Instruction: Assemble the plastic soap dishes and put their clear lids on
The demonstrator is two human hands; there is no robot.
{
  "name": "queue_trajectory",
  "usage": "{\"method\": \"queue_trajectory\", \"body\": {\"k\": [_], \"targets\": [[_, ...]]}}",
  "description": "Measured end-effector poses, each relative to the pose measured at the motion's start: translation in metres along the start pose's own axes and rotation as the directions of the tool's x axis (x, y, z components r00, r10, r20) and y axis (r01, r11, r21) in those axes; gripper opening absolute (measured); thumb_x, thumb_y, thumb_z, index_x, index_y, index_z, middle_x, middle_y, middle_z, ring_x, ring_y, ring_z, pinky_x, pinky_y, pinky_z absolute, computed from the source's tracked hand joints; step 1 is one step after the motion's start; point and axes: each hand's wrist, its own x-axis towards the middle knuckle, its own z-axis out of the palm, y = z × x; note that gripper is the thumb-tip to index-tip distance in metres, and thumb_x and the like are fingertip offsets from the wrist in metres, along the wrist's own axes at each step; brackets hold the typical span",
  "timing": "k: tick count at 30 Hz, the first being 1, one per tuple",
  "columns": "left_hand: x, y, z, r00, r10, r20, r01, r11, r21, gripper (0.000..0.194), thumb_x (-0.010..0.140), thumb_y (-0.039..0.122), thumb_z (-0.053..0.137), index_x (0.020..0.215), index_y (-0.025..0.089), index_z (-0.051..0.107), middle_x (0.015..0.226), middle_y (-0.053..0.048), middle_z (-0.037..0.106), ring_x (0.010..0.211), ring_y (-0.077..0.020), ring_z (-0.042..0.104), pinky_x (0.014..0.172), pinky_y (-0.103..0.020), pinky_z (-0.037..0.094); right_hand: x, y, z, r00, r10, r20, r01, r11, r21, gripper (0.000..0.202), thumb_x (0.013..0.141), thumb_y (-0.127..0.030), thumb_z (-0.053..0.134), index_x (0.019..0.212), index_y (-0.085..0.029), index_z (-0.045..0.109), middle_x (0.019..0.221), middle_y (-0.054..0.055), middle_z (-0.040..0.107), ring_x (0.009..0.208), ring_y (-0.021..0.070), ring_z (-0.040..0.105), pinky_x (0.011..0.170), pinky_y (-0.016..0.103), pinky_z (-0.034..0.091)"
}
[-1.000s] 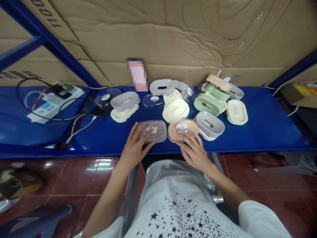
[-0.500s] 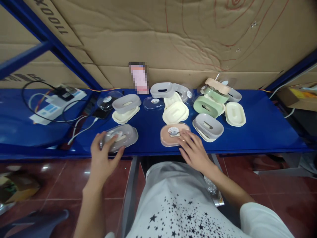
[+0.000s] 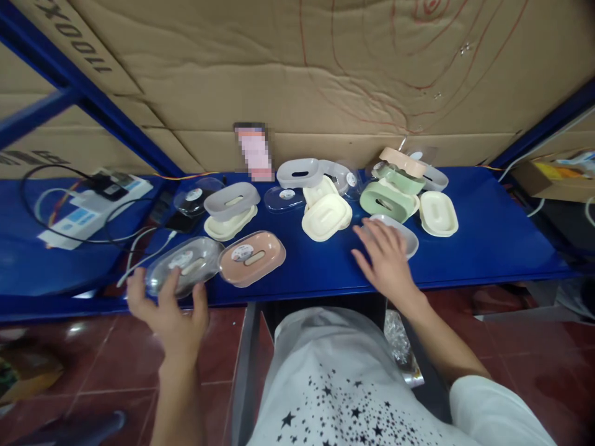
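My left hand (image 3: 174, 316) has its fingers spread at the front edge of a grey dish under a clear lid (image 3: 198, 263). Touching that dish on its right is a pink dish with a clear lid and round label (image 3: 263, 257). My right hand (image 3: 388, 257) lies with spread fingers over a grey dish (image 3: 408, 236), covering most of it. Cream pieces (image 3: 326, 217) lie left of and behind this hand. Just behind it are a green dish (image 3: 385, 199) and a cream piece (image 3: 438, 214) farther right.
A grey dish (image 3: 232, 199) rests on a cream piece at the left. Clear lids (image 3: 284, 198) and a grey dish (image 3: 300, 172) are near the back. A power strip (image 3: 97, 207) with cables lies left; a phone (image 3: 255, 152) leans on the cardboard (image 3: 209, 74).
The pink dish has moved left against the lidded grey dish, which has also shifted left. My right hand has left the pink dish and now covers the grey dish at the right.
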Motion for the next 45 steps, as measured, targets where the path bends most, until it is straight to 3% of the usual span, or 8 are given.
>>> {"method": "queue_trajectory", "body": {"k": [5,11,18,22,26,32,38,45], "targets": [[-0.012,0.106,0.028,0.979,0.204,-0.003,-0.198,0.945,-0.259,0.052,0.091,0.012,0.076,0.138,0.032,0.067,0.152,-0.007,0.057,0.136,-0.0289,0.061,0.111,-0.048,0.056,-0.045,0.037,-0.016,0.980,0.198,0.018,-0.192,0.968,-0.159,0.052,0.107,-0.040,0.061,0.154,-0.019,0.057,0.148,0.017,0.068,0.137,0.0386,0.059,0.114,0.059,0.039],[0.006,0.187,0.060,0.824,0.486,0.292,-0.278,0.795,-0.538,0.047,0.098,0.021,0.071,0.144,0.024,0.061,0.154,-0.018,0.057,0.145,-0.0345,0.056,0.114,-0.052,0.054,-0.056,0.016,-0.016,0.975,-0.074,0.209,0.059,0.995,0.074,0.046,0.109,-0.024,0.053,0.155,-0.026,0.057,0.156,0.009,0.064,0.146,0.0303,0.057,0.121,0.058,0.042],[0.016,0.168,0.056,0.737,0.461,0.495,-0.190,0.843,-0.503,0.054,0.104,0.040,0.069,0.154,0.033,0.052,0.168,-0.013,0.047,0.157,-0.0374,0.044,0.119,-0.059,0.051,-0.046,0.011,-0.016,0.925,-0.318,0.208,0.222,0.896,0.384,0.050,0.111,-0.029,0.051,0.160,-0.033,0.050,0.167,0.005,0.053,0.158,0.0253,0.046,0.130,0.057,0.040],[0.009,0.155,0.048,0.786,0.380,0.488,-0.156,0.885,-0.438,0.049,0.102,0.036,0.071,0.148,0.028,0.056,0.166,-0.015,0.049,0.156,-0.0385,0.046,0.119,-0.061,0.052,-0.013,0.047,-0.013,1.000,-0.007,-0.002,0.008,0.993,0.121,0.051,0.109,-0.036,0.053,0.160,-0.029,0.051,0.167,0.012,0.051,0.157,0.0349,0.044,0.126,0.063,0.039],[0.005,0.151,0.047,0.809,0.353,0.470,-0.122,0.883,-0.453,0.050,0.102,0.032,0.072,0.149,0.030,0.054,0.167,-0.015,0.047,0.158,-0.0378,0.044,0.121,-0.063,0.051,0.023,0.092,-0.006,0.958,0.229,-0.175,-0.244,0.967,-0.072,0.049,0.107,-0.043,0.052,0.147,-0.017,0.062,0.147,0.021,0.064,0.137,0.0416,0.057,0.112,0.064,0.048],[0.007,0.149,0.051,0.806,0.354,0.475,-0.076,0.857,-0.510,0.055,0.102,0.031,0.072,0.152,0.032,0.051,0.167,-0.014,0.045,0.158,-0.0373,0.042,0.124,-0.063,0.047,0.033,0.112,-0.015,0.880,0.320,-0.351,-0.323,0.945,0.054,0.033,0.107,-0.042,0.052,0.120,-0.021,0.074,0.117,0.016,0.074,0.112,0.0330,0.068,0.098,0.051,0.058],[0.015,0.150,0.051,0.760,0.304,0.575,0.070,0.840,-0.538,0.071,0.101,0.038,0.073,0.163,0.034,0.038,0.168,-0.014,0.042,0.155,-0.0337,0.048,0.124,-0.055,0.051,0.018,0.088,-0.018,0.899,0.382,-0.213,-0.310,0.901,0.305,0.034,0.106,-0.050,0.056,0.120,-0.023,0.073,0.114,0.011,0.076,0.095,0.0253,0.072,0.084,0.042,0.062],[0.018,0.136,0.044,0.780,0.328,0.533,0.025,0.834,-0.551,0.046,0.101,0.031,0.073,0.144,0.032,0.057,0.168,-0.013,0.043,0.157,-0.0358,0.045,0.126,-0.062,0.047,0.011,0.094,0.001,0.906,0.419,-0.049,-0.401,0.891,0.212,0.035,0.102,-0.046,0.055,0.116,-0.020,0.074,0.105,0.013,0.077,0.092,0.0297,0.073,0.087,0.047,0.060]]}}
